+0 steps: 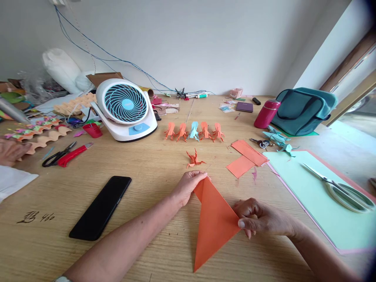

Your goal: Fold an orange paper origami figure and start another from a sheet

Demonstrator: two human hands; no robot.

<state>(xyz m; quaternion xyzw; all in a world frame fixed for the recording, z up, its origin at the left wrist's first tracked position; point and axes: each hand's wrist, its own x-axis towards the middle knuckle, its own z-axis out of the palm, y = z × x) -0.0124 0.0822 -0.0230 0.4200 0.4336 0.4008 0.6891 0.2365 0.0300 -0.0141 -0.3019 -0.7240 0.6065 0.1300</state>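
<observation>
An orange paper sheet folded into a triangle [213,225] lies on the wooden table [147,172] in front of me. My left hand [188,186] pinches the triangle's top corner, fingers closed on it. My right hand [261,217] grips its right corner between thumb and fingers. A small folded orange figure [194,158] sits just beyond the left hand. Further back stands a row of folded paper figures [194,131], several orange and one light blue.
A black phone [101,207] lies at the left. A white desk fan [125,109], red-handled scissors [66,154], orange paper pieces [246,156], pale green sheets [320,196] with scissors [337,188], a red flask [266,113] and a teal bag [304,109] surround the workspace. Another person's hand [11,150] rests at far left.
</observation>
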